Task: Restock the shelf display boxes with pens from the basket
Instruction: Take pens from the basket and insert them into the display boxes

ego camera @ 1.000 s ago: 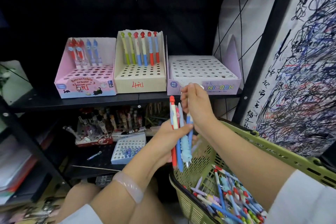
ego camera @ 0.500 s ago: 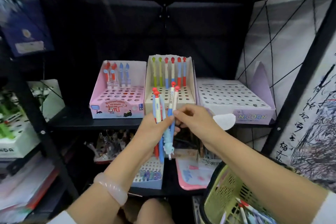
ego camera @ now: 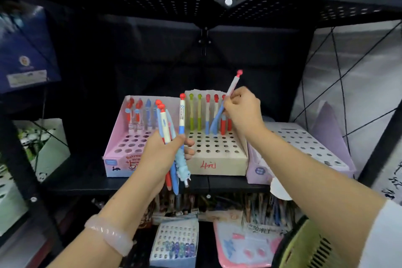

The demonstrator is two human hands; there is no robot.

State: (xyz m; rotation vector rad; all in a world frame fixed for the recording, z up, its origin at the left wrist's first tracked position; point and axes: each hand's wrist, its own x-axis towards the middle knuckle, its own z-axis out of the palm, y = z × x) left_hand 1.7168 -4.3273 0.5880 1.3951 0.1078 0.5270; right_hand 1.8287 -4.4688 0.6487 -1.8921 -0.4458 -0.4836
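While poised over the cream display box (ego camera: 217, 160), right hand (ego camera: 243, 111) pinching one pen (ego camera: 226, 102) between thumb and fingertips, red cap tilted up and to the right, blue lower end slanting down toward the back row of holes. Tip close to the standing pens (ego camera: 206, 113) at the rear of that box; contact with them not resolvable. Left hand (ego camera: 162, 156) curled round a bundle of pens (ego camera: 171, 135), caps up, lower ends hanging below the palm in front of the shelf edge (ego camera: 87, 183). Pink display box (ego camera: 121, 152) to the left, a few pens at its back wall, most holes vacant. Lilac display box (ego camera: 304, 143) to the right, no pens visible in it. Green basket (ego camera: 304, 250) at lower right, only its rim in view, contents hidden. Pale bracelet (ego camera: 111, 235) on the left wrist.

Step judged: seating a single pen in the cream box; most holes unfilled, hence early in the task.

Likely failures from here:
- Slanted entry, caused by the tilted shaft: tip catching on a hole rim or nudging the neighbouring red and blue pens askew.
- Loose pinch high on the barrel: pen pivoting and dropping behind the row.
- Bundle slipping from the left hand, caused by attention on the right: pens falling past the shelf edge to the lower shelf (ego camera: 174, 243).
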